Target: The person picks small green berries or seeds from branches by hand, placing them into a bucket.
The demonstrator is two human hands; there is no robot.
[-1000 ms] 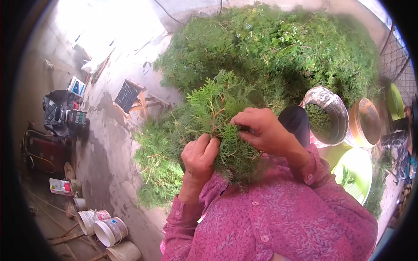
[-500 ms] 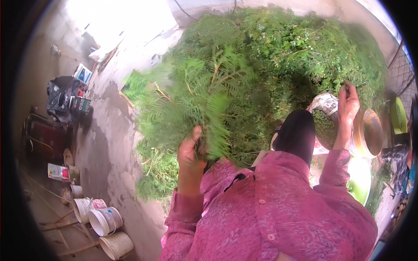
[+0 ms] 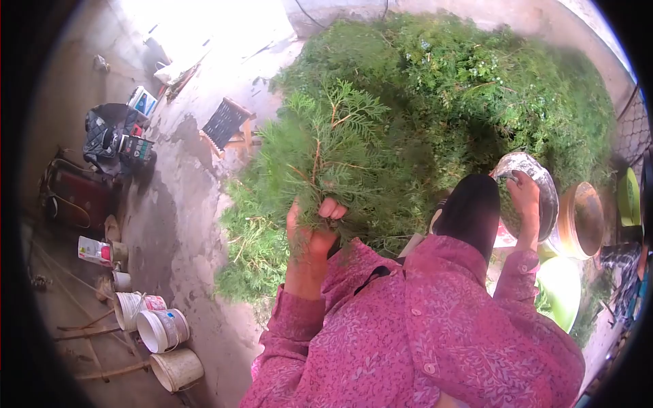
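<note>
My left hand is closed around the stem of a leafy green branch, which stands up from the fist. At the right, my right hand is over a round container with a whitish, blotched rim; its fingers are curled, and what they hold, if anything, is too small to make out. Green stuff lies in that container, partly behind the hand. Behind both hands spreads a big heap of green branches with small pale berries.
An orange-rimmed container and a light green basin are at the right. A small woven stool stands left of the heap. White buckets, a black bag and a dark red case are further left.
My right hand has moved down from the heap's edge to the round container. The branch in my left hand has shifted and blurs less, and the stool has come into view.
</note>
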